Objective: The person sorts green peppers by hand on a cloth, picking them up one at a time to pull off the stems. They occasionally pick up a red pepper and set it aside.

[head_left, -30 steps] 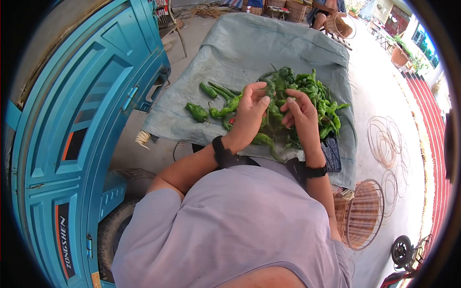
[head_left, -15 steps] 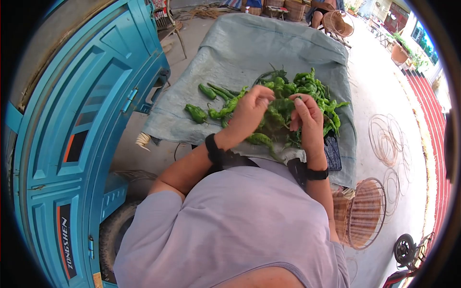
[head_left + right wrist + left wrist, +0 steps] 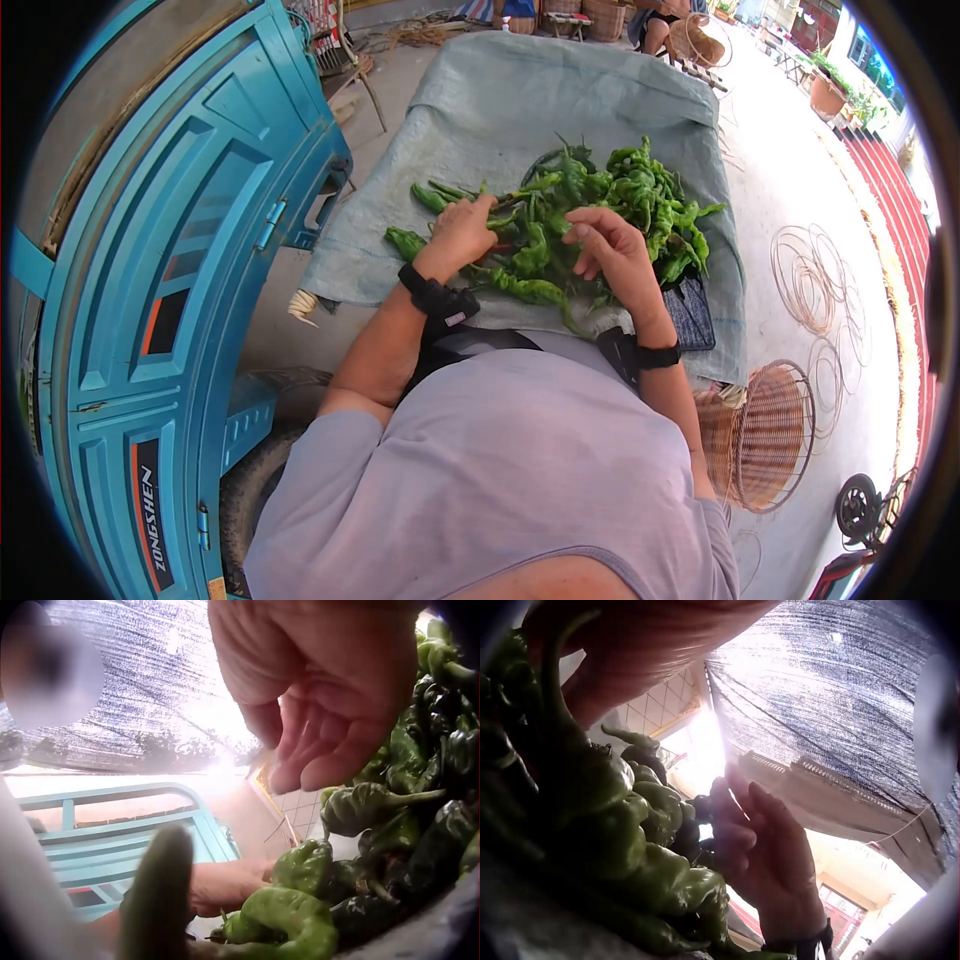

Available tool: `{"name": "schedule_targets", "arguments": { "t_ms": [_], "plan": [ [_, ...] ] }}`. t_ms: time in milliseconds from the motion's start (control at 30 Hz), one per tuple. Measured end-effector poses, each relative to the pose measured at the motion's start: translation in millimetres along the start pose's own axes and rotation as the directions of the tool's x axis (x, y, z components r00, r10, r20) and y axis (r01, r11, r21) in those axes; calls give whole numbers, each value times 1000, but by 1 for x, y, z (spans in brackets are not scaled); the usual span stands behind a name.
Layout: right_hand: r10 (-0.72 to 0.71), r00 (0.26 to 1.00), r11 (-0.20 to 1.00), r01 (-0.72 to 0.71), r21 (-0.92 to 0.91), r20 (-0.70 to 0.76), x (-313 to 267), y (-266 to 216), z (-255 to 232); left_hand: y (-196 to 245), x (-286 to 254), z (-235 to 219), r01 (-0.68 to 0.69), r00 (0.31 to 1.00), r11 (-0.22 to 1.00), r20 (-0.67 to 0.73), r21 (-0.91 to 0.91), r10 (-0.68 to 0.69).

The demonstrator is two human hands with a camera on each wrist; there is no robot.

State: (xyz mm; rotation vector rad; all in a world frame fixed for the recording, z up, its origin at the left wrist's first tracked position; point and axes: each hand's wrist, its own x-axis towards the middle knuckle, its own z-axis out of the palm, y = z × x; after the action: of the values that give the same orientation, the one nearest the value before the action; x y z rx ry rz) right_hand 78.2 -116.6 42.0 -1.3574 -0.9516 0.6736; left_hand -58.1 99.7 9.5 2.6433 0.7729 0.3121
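Observation:
Crinkled green peppers (image 3: pixel 640 190) lie heaped on a grey-green woven sheet (image 3: pixel 560 90). My left hand (image 3: pixel 462 238) reaches down among the peppers at the left of the heap. Peppers hide its fingertips in the right wrist view, and I cannot tell whether it grips one. Held above the near side of the heap, my right hand (image 3: pixel 615 255) has loosely bent fingers and nothing in them. From the right wrist, that hand (image 3: pixel 322 690) shows a bare palm side, close to a pepper (image 3: pixel 360 808) with a pale stem.
A dark rectangular thing (image 3: pixel 690 315) lies at the sheet's near right. A blue metal vehicle side (image 3: pixel 170 270) stands at left. A wicker basket (image 3: pixel 765 435) and coiled strips (image 3: pixel 803 280) are on the ground at right. Beyond the sheet sits another person (image 3: pixel 660 30).
My left hand has moved left and down, away from my right hand, to the peppers at left. The right hand has come off the pepper that both hands were at.

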Motion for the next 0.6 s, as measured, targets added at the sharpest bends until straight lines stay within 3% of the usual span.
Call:
{"name": "schedule_targets", "arguments": {
  "t_ms": [233, 333, 433, 533, 600],
  "plan": [
    [10, 997, 998, -6, -62, 73, -3, 0, 4, 11, -7, -11, 103, 990, 994, 96, 32, -106],
    [19, 996, 996, -12, -87, 82, -2, 4, 2, 0, -2, -4, 89, 989, 996, 117, -11, -87],
    [31, 995, 995, -22, -100, 90, -3, 5, 0, -1, 1, -2, 115, 990, 991, -70, -73, -120],
    [24, 998, 997, -20, -76, 54, -3, 3, 1, 25, -11, -22, -54, 934, 944, -350, -326, -67],
    [2, 1000, 999, -3, -54, -15, -4, -6, 8, 37, -15, -30, -282, 909, 907, -390, -314, 148]
  ]
}}
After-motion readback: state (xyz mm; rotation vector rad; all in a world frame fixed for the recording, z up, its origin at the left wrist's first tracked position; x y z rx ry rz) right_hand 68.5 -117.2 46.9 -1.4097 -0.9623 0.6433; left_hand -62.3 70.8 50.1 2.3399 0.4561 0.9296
